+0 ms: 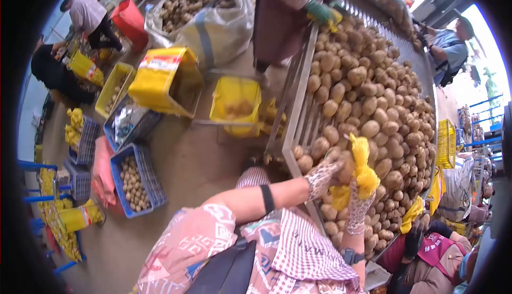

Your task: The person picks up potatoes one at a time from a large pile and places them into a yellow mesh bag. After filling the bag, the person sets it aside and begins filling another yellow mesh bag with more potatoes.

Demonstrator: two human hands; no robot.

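Observation:
A slatted metal table [294, 150] bears a large heap of potatoes [376, 115]. Over its near edge, my left hand [324, 175], in a patterned glove, has its fingers around a potato [345, 167]. Beside it my right hand [360, 203], gloved the same way, grips yellow netting [362, 160] that is bunched upward and also hangs near the wrist. The fingers of my right hand are partly hidden by the netting.
A co-worker's green-gloved hand [321, 12] is at the table's far left. Another person [440, 248] sits at the lower right, and one stands at the upper right. Yellow crates [234, 99], a blue crate of potatoes [133, 187] and a white sack [224, 32] stand to the left.

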